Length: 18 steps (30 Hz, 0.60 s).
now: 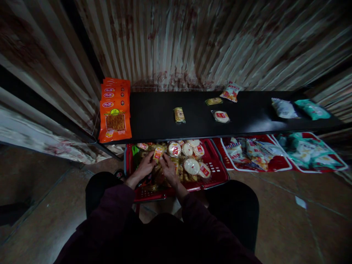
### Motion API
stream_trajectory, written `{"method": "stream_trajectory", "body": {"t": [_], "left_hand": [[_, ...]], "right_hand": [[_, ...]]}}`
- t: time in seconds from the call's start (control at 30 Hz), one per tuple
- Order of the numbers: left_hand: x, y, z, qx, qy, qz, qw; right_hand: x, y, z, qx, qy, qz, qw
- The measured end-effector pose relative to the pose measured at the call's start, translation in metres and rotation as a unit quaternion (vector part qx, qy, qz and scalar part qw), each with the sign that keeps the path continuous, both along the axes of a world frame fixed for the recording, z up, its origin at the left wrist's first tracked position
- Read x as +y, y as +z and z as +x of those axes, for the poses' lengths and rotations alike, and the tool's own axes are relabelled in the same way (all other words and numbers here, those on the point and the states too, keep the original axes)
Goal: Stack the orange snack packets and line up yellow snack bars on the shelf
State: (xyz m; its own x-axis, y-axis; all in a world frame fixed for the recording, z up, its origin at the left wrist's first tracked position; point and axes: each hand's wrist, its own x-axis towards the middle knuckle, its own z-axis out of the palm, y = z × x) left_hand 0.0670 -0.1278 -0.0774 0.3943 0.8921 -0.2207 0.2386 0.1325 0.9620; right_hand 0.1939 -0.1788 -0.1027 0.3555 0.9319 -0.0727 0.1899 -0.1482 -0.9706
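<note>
one oblong, glossy plastic-wrapped snack in the pinch of left hand and right hand

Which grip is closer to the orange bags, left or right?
Left. The left grip is below and right of the orange bags; the right grip is farther right, across the yellow packet.

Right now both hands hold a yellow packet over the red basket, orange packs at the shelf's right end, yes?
Wrong: head view shows orange packs at the left end of the shelf. Left hand and right hand hold the yellow packet over the red basket.
</note>
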Motion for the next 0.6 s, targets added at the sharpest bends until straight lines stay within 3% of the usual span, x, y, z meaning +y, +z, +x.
{"method": "stream_trajectory", "body": {"t": [0.13, 0.3, 0.43, 0.6], "left_hand": [[-0.002, -0.003, 0.002, -0.005, 0.009, 0.017, 1.000], [-0.004, 0.002, 0.005, -0.022, 0.000, 0.015, 1.000], [-0.006, 0.016, 0.005, -0.002, 0.003, 0.033, 0.999], [-0.006, 0.036, 0.007, 0.051, 0.049, 0.144, 0.987]], "right_hand": [[-0.003, -0.001, -0.002, -0.044, -0.019, 0.009, 0.999], [-0.006, 0.015, -0.002, -0.091, -0.043, 0.011, 0.995], [-0.007, 0.029, -0.004, -0.098, -0.052, 0.022, 0.994], [-0.004, 0.053, -0.010, -0.080, -0.067, 0.058, 0.993]]}}
